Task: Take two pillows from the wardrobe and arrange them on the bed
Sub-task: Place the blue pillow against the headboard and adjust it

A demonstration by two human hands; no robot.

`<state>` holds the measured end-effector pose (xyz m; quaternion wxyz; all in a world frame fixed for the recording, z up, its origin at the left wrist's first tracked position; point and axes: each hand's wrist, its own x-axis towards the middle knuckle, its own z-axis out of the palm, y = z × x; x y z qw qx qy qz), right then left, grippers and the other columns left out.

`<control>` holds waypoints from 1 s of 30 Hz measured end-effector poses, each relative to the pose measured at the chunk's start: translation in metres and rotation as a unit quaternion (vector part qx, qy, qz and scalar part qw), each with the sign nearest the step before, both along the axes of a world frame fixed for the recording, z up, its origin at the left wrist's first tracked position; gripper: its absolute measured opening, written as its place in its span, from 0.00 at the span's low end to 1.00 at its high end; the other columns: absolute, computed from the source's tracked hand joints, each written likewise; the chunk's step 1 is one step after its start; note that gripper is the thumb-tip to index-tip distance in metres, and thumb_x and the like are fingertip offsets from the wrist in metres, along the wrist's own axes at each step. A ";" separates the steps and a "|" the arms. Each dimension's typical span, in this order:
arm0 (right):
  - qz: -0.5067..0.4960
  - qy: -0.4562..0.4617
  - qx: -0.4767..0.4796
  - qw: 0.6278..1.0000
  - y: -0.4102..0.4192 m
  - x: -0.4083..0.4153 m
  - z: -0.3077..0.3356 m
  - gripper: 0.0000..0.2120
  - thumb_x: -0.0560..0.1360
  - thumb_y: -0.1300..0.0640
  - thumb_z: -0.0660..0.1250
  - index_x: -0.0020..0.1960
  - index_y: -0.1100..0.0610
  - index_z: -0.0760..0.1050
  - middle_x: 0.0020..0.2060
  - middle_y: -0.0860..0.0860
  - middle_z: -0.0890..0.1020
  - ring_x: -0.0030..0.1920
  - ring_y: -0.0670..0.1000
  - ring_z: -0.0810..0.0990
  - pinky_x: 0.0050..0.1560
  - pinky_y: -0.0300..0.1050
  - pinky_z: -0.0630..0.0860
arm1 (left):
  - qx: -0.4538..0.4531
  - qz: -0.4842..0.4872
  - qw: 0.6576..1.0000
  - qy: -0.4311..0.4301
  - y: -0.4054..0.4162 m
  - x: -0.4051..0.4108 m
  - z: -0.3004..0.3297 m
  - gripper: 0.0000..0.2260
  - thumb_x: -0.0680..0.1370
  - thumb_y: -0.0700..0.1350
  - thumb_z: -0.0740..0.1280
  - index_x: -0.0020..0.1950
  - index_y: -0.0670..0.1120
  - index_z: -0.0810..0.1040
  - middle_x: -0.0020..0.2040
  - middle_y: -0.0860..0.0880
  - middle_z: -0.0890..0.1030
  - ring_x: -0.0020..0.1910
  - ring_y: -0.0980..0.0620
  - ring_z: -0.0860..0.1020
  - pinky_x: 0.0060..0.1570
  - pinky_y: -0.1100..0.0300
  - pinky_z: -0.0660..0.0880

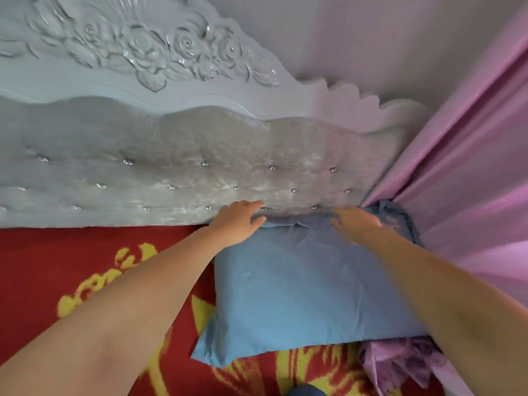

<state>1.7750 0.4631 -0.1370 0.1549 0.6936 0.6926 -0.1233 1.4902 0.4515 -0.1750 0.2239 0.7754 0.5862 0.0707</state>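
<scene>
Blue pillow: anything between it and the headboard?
Nothing visible. The blue fabric pillow already lies against the grey tufted headboard, with the left hand and right hand on its far edge.

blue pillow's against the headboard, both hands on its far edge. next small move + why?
Probably let go and draw both hands back. The blue pillow already lies flat on the red and yellow bedspread, its far edge against the tufted headboard, beside the pink curtain. The left hand and right hand rest on that edge. Only one pillow shows, so the second likely remains.
</scene>
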 end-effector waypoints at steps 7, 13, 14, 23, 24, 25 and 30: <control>-0.061 0.042 0.041 0.996 -0.030 -0.061 0.026 0.20 0.79 0.49 0.55 0.71 0.50 0.66 0.69 0.55 0.72 0.66 0.58 0.73 0.63 0.54 0.73 | 0.058 -0.090 0.989 0.098 0.015 -0.064 0.063 0.22 0.81 0.55 0.57 0.75 0.52 0.63 0.69 0.44 0.73 0.68 0.43 0.69 0.67 0.46 0.64; -0.144 0.047 0.081 0.985 -0.073 -0.034 0.055 0.20 0.80 0.49 0.53 0.71 0.52 0.65 0.67 0.58 0.71 0.65 0.60 0.73 0.58 0.54 0.73 | 0.062 -0.203 0.971 0.110 0.002 0.024 0.089 0.23 0.80 0.55 0.57 0.75 0.51 0.63 0.71 0.45 0.72 0.69 0.43 0.69 0.68 0.47 0.65; -0.158 0.048 0.088 0.982 -0.085 -0.022 0.060 0.20 0.81 0.49 0.53 0.71 0.52 0.65 0.68 0.57 0.71 0.66 0.60 0.72 0.58 0.54 0.72 | 0.068 -0.221 0.967 0.106 -0.006 0.043 0.094 0.23 0.80 0.55 0.57 0.75 0.51 0.63 0.71 0.45 0.71 0.70 0.43 0.68 0.69 0.47 0.64; -0.172 0.083 0.137 0.972 -0.170 0.069 0.060 0.21 0.81 0.49 0.53 0.73 0.51 0.62 0.70 0.54 0.68 0.66 0.58 0.71 0.56 0.54 0.74 | 0.042 -0.161 0.982 0.086 -0.056 0.145 0.083 0.21 0.81 0.53 0.58 0.73 0.50 0.67 0.70 0.46 0.73 0.67 0.44 0.72 0.67 0.51 0.68; -0.169 0.083 0.128 0.974 -0.186 0.081 0.056 0.21 0.81 0.49 0.53 0.73 0.51 0.62 0.69 0.54 0.69 0.66 0.59 0.71 0.56 0.54 0.74 | 0.034 -0.159 0.982 0.093 -0.069 0.158 0.076 0.21 0.80 0.53 0.58 0.73 0.50 0.67 0.70 0.46 0.73 0.67 0.44 0.73 0.66 0.52 0.69; -0.163 0.082 0.119 0.976 -0.201 0.094 0.050 0.21 0.81 0.50 0.53 0.73 0.51 0.62 0.68 0.54 0.69 0.65 0.58 0.71 0.55 0.53 0.74 | 0.032 -0.159 0.982 0.100 -0.082 0.172 0.069 0.21 0.80 0.53 0.58 0.73 0.50 0.67 0.70 0.46 0.73 0.67 0.44 0.73 0.66 0.51 0.69; -0.141 0.051 0.072 0.986 -0.233 0.158 0.057 0.19 0.81 0.53 0.52 0.70 0.54 0.64 0.66 0.56 0.70 0.64 0.59 0.73 0.55 0.54 0.75 | 0.060 -0.173 0.977 0.108 -0.126 0.215 0.061 0.21 0.80 0.54 0.57 0.73 0.52 0.65 0.68 0.48 0.74 0.67 0.46 0.72 0.70 0.47 0.63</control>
